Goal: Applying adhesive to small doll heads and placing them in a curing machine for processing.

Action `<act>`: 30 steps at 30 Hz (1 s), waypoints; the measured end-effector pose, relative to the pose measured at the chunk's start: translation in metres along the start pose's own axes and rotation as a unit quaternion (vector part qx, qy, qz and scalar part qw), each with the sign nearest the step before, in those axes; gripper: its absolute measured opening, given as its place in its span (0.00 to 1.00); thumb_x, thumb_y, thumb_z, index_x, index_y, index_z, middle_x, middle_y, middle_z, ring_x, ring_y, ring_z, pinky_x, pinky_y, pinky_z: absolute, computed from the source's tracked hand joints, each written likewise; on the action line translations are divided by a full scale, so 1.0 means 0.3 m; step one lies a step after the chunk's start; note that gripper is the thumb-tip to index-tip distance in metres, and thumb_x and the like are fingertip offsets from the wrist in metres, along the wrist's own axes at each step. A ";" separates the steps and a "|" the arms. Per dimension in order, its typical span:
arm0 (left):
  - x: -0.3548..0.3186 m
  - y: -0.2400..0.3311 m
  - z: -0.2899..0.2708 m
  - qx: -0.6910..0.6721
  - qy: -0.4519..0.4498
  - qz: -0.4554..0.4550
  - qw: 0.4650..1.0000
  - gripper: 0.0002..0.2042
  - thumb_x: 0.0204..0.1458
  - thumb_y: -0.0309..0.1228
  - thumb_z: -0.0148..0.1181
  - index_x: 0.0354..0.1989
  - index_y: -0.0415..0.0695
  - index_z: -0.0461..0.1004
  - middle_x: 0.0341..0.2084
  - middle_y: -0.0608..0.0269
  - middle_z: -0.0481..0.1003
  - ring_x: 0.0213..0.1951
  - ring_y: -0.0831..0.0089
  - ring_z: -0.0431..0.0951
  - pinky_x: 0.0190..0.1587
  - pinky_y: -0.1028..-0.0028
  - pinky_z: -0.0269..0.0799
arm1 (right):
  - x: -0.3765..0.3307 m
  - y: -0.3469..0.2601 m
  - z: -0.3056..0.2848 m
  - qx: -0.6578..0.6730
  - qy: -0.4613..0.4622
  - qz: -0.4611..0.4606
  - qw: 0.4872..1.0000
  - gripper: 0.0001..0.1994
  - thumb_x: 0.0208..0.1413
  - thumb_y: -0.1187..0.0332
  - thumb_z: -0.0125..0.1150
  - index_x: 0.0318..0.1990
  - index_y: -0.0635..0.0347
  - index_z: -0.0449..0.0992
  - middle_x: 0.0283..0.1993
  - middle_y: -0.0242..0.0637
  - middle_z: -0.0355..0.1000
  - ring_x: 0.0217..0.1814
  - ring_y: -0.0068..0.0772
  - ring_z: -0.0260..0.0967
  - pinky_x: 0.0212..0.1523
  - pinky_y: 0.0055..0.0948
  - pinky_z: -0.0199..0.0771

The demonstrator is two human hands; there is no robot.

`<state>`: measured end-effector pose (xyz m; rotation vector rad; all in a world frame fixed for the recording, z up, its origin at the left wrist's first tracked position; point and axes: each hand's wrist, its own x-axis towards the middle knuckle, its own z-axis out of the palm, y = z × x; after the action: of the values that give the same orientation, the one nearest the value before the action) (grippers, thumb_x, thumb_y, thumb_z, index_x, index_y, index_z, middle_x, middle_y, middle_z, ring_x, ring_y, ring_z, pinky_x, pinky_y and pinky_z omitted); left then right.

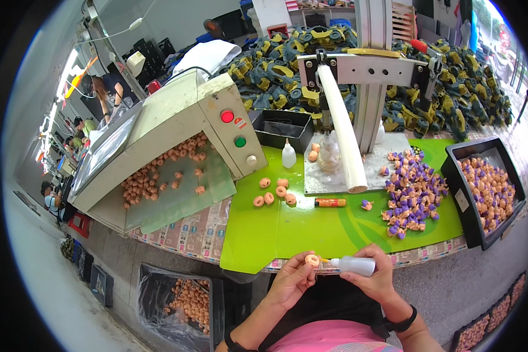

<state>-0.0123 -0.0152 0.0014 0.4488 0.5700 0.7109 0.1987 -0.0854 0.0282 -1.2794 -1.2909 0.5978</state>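
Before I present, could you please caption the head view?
Left hand holds a peach part, right hand a squeeze bottle.

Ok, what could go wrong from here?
1. The squeeze bottle in the right hand is aimed at the peach piece in the left hand; too hard a squeeze might get its contents on that hand.
2. The left hand only pinches the small piece, so a nudge from the nozzle could knock it loose.
3. The loose round pieces on the green mat look able to roll; a bump might scatter them.
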 end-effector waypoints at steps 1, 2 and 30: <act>0.000 -0.001 0.000 -0.002 -0.002 0.001 1.000 0.16 0.56 0.27 0.60 0.53 0.44 0.71 0.44 0.62 0.74 0.30 0.82 0.69 0.34 0.79 0.67 | 0.001 -0.002 0.001 0.000 0.000 0.001 1.000 0.20 0.37 0.67 0.79 0.35 0.60 0.73 0.32 0.34 0.72 0.33 0.27 0.70 0.32 0.25 0.67; 0.001 -0.002 0.000 -0.002 -0.002 0.000 1.000 0.16 0.56 0.27 0.60 0.53 0.44 0.71 0.44 0.62 0.74 0.30 0.82 0.69 0.34 0.79 0.67 | 0.002 -0.003 0.002 -0.005 -0.003 -0.005 1.000 0.19 0.37 0.67 0.79 0.35 0.60 0.74 0.31 0.35 0.72 0.32 0.28 0.70 0.32 0.25 0.68; 0.006 -0.014 -0.021 -0.013 0.002 -0.001 1.000 0.15 0.56 0.27 0.59 0.52 0.45 0.71 0.44 0.62 0.76 0.29 0.83 0.71 0.32 0.81 0.68 | 0.008 -0.001 0.004 -0.065 -0.007 -0.029 0.997 0.18 0.38 0.66 0.78 0.36 0.60 0.76 0.31 0.38 0.74 0.30 0.35 0.73 0.31 0.29 0.71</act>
<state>-0.0130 -0.0156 -0.0064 0.4237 0.5641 0.7172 0.1981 -0.0829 0.0292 -1.3407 -1.3919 0.4900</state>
